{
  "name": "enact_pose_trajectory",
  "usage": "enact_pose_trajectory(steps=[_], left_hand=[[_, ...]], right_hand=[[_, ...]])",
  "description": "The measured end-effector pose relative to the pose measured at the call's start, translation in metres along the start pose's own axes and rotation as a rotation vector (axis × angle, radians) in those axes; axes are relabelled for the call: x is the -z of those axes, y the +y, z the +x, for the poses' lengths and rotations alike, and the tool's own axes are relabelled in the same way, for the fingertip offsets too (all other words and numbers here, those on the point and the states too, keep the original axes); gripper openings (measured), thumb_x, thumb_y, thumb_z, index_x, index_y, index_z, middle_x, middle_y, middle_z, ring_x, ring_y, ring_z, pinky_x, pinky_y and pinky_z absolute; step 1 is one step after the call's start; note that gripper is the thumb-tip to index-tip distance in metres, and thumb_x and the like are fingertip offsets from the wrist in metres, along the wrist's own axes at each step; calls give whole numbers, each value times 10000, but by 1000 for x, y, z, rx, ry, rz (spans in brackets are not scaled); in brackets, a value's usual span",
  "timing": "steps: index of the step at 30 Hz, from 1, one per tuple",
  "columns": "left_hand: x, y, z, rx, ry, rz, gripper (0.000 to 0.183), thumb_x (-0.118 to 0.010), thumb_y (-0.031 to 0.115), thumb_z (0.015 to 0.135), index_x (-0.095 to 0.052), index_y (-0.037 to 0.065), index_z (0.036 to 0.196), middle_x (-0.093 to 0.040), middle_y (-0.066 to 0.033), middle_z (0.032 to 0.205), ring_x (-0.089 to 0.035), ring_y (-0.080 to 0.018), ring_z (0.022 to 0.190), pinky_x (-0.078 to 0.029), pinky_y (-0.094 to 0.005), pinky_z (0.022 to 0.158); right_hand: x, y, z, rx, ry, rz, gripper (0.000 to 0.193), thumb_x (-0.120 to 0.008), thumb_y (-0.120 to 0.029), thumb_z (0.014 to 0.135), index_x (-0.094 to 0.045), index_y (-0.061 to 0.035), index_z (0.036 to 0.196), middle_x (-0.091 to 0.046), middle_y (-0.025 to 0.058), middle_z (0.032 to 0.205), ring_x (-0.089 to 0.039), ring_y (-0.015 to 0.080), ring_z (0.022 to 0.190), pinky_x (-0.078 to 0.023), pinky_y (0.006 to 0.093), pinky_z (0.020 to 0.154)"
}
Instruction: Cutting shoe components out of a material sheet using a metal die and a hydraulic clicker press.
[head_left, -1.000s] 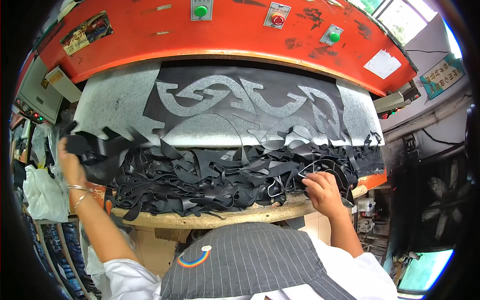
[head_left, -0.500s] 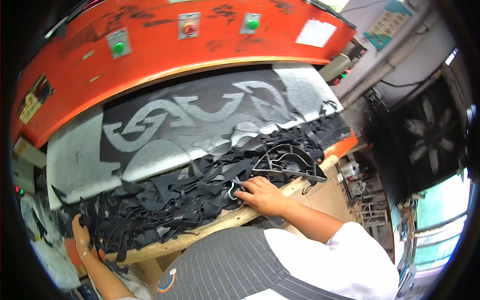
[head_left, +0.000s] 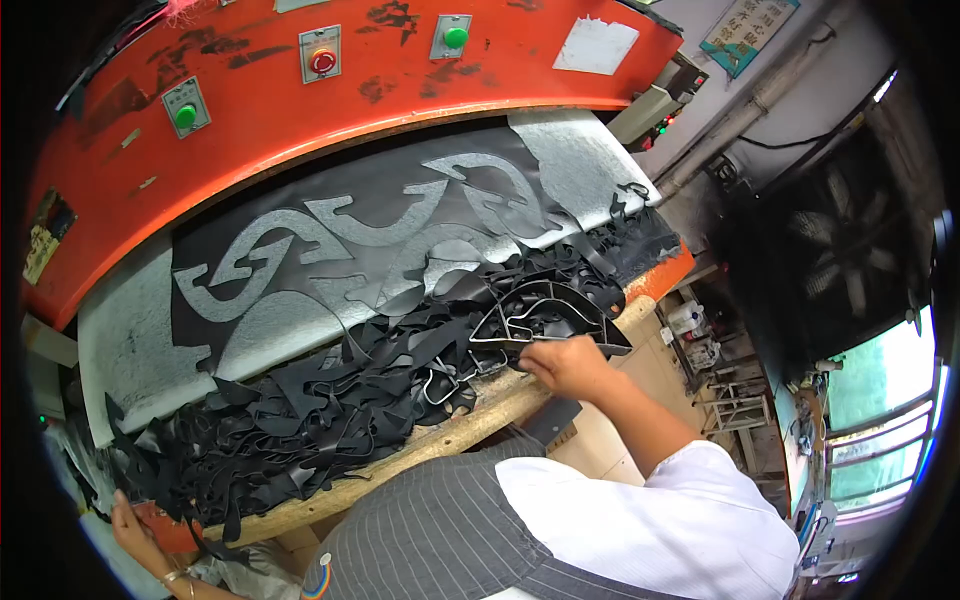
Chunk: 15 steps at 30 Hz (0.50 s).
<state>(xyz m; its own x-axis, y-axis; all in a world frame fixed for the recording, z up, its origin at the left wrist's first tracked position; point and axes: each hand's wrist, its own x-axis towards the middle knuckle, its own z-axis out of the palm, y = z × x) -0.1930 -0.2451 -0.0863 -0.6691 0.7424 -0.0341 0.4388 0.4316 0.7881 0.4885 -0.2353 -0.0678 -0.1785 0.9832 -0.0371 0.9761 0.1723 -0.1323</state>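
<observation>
Though partly under black scraps (head_left: 300, 430), wooden ledge (head_left: 470, 432) (fan (head_left: 840, 240) rightward).

Machine (head_left: 250, 112) red-orange, smudged with black; left button (head_left: 186, 116) green, middle button (head_left: 322, 62) red, right button (head_left: 456, 38) green; paper (head_left: 596, 46) white; board (head_left: 125, 335) mottled pale grey; sheet (head_left: 400, 155) black, patterned with curved pale-grey cut-outs (head_left: 385, 236); scraps (head_left: 350, 400) black, some glossy; die (head_left: 500, 343) silvery grey; ledge (head_left: 450, 440) yellowish tan; apron (head_left: 430, 520) charcoal with fine pale pinstripes; badge (head_left: 322, 578) rainbow-striped; sleeve (head_left: 700, 505) white; sign (head_left: 750, 35) teal and cream.
</observation>
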Motion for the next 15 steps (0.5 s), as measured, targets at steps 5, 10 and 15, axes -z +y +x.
enact_pose_trajectory(steps=[5, 10, 15], left_hand=[[-3, 59, -69, -327, 50, -456, 247, -478, 244, 1035, -587, 23, 1024, -330, 76, 615, -221, 1, 504, -181, -221, 451], [-40, 177, -145, -529, -436, -1139, 243, -497, 222, 1028, -538, -1, 1114, -357, 40, 549, -278, -27, 450, -259, -205, 429], [-68, 278, -219, -605, -1249, -1470, 140, -609, 102, 917, -591, -33, 951, -465, -43, 450, -302, -98, 274, -296, -256, 303]], right_hand=[[-14, 0, -2, 90, 97, 61, 148, -657, -255, 850, -658, -131, 931, -647, 60, 781, -644, 265, 727, -504, 392, 621], [-14, 33, -1, 20, 150, -114, 248, -695, -257, 816, -619, -110, 1001, -597, 94, 954, -552, 282, 902, -442, 391, 776], [-13, 58, -3, 73, 129, -29, 126, -646, -201, 837, -561, -107, 847, -592, 66, 749, -631, 298, 686, -485, 422, 590]])
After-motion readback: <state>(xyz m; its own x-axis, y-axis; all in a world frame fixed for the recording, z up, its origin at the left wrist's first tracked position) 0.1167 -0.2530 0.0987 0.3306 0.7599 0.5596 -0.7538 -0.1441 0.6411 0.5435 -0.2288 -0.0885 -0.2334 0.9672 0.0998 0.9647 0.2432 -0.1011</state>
